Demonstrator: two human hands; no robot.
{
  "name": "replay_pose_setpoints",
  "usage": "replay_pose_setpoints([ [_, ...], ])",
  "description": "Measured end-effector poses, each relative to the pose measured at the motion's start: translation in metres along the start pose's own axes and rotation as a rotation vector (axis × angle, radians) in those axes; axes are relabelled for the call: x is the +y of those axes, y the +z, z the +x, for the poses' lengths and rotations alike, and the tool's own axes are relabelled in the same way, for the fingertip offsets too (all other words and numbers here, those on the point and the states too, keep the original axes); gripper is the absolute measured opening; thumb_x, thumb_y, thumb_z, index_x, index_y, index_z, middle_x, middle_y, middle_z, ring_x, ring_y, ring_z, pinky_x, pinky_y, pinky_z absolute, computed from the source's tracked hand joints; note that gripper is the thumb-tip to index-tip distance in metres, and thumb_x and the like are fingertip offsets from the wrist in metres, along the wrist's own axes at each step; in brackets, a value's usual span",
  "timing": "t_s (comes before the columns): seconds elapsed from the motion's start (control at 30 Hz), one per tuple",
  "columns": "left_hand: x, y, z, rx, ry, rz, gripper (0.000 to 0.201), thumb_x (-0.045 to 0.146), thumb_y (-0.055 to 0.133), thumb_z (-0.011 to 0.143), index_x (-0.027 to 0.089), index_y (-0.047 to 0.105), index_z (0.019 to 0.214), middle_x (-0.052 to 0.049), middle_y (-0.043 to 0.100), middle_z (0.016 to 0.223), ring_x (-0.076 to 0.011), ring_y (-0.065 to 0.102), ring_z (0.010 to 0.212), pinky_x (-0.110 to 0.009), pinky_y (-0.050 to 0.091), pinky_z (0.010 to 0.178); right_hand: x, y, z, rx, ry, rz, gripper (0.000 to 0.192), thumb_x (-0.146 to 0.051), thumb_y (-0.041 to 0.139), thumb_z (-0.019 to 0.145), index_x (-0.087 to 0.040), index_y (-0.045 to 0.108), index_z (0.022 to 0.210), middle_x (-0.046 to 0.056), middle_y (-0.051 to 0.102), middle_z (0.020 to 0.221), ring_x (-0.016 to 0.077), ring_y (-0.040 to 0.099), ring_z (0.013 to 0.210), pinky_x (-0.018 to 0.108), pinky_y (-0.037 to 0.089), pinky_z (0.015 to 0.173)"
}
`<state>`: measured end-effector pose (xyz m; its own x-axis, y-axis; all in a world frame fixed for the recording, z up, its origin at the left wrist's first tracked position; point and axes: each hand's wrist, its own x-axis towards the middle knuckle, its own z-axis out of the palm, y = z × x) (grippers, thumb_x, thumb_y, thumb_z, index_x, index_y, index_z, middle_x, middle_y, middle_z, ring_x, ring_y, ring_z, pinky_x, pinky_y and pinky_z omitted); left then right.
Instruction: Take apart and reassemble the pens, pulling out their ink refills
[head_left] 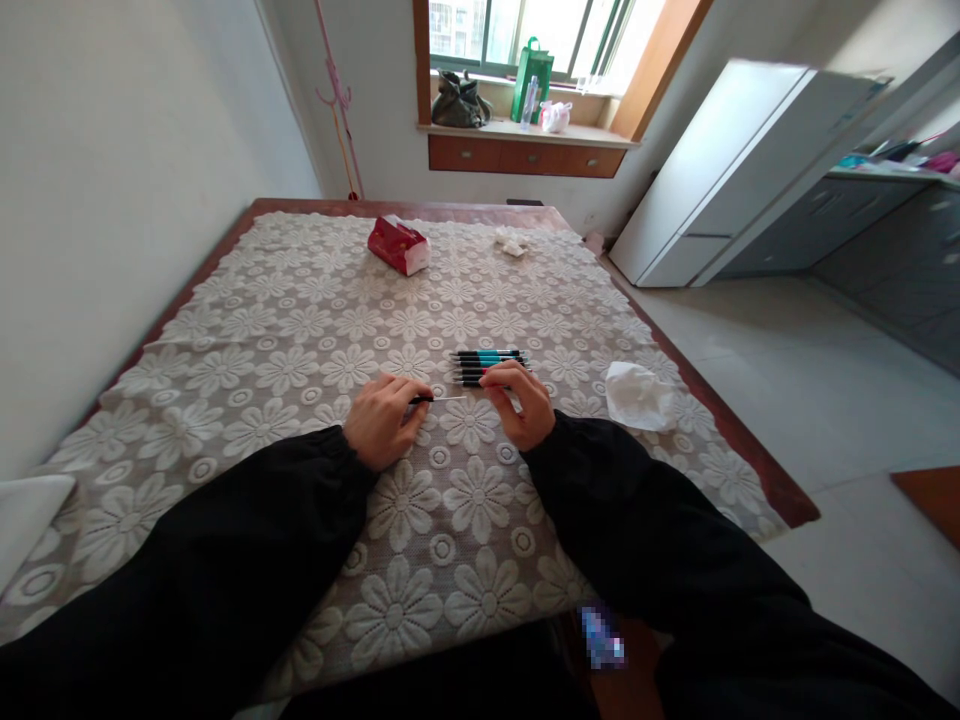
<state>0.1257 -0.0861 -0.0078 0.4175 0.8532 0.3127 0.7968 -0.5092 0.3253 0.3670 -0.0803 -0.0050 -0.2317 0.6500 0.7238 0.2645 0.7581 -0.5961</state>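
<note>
My left hand (386, 415) is closed, thumb and fingers pinching a dark pen part (421, 399). A thin pale rod (450, 398), like a pen refill, sticks out of it to the right, toward my other hand. My right hand (523, 402) is curled with thumb and fingertips close together; whether something small is between them I cannot make out. Just beyond and partly behind its fingers lies a row of several pens (487, 355), side by side, with black ends and teal or reddish middles. My right hand hides part of the nearest ones.
A flower-patterned lace cloth (405, 510) covers the table. Crumpled white tissue (640, 395) lies to the right, and more tissue (511, 241) farther back. A red tissue pack (398, 245) is at the far side. Beyond the table stands a white fridge (712, 170).
</note>
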Motion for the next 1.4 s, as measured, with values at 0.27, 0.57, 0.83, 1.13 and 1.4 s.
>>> replay_pose_setpoints([
  [0.27, 0.002, -0.002, -0.001, 0.045, 0.020, -0.048, 0.017, 0.024, 0.054, 0.094, 0.021, 0.065, 0.107, -0.005, 0.073, 0.102, -0.0238, 0.065, 0.099, -0.040, 0.049, 0.090, 0.006, 0.003, 0.001, -0.093, 0.166, -0.116, 0.012, -0.017, 0.050, 0.094, -0.022, 0.061, 0.096, 0.004, 0.062, 0.089, 0.0188, 0.060, 0.080, 0.031, 0.049, 0.072],
  [0.57, 0.001, -0.001, -0.001, 0.088, 0.103, -0.090, 0.016, 0.024, 0.053, 0.097, 0.020, 0.066, 0.106, -0.005, 0.073, 0.102, -0.0219, 0.066, 0.095, -0.036, 0.049, 0.085, 0.017, 0.006, -0.005, -0.217, 0.100, -0.212, 0.011, -0.016, 0.053, 0.092, -0.022, 0.061, 0.098, 0.005, 0.068, 0.092, 0.0203, 0.063, 0.086, 0.034, 0.051, 0.081],
  [0.83, 0.002, -0.001, -0.002, 0.065, 0.138, -0.132, 0.015, 0.024, 0.054, 0.098, 0.022, 0.065, 0.107, -0.003, 0.073, 0.102, -0.0187, 0.068, 0.091, -0.033, 0.050, 0.083, 0.016, 0.004, -0.003, -0.273, 0.063, -0.279, 0.010, -0.016, 0.055, 0.092, -0.022, 0.062, 0.096, 0.005, 0.069, 0.091, 0.0216, 0.063, 0.086, 0.036, 0.049, 0.082],
  [1.13, 0.003, -0.001, -0.003, 0.065, 0.081, -0.138, 0.014, 0.023, 0.056, 0.096, 0.021, 0.066, 0.107, -0.003, 0.073, 0.099, -0.0156, 0.066, 0.080, -0.031, 0.050, 0.079, 0.016, 0.005, -0.004, -0.223, 0.050, -0.324, 0.009, -0.015, 0.057, 0.088, -0.021, 0.060, 0.095, 0.005, 0.069, 0.087, 0.0231, 0.065, 0.087, 0.036, 0.049, 0.081],
  [1.4, 0.002, 0.001, -0.002, 0.051, 0.109, -0.185, 0.014, 0.022, 0.059, 0.095, 0.022, 0.066, 0.106, -0.003, 0.073, 0.101, -0.0164, 0.068, 0.083, -0.031, 0.052, 0.080, 0.017, 0.009, -0.004, -0.316, 0.006, -0.263, 0.007, -0.017, 0.056, 0.093, -0.021, 0.061, 0.095, 0.005, 0.068, 0.086, 0.0207, 0.063, 0.081, 0.034, 0.049, 0.078],
])
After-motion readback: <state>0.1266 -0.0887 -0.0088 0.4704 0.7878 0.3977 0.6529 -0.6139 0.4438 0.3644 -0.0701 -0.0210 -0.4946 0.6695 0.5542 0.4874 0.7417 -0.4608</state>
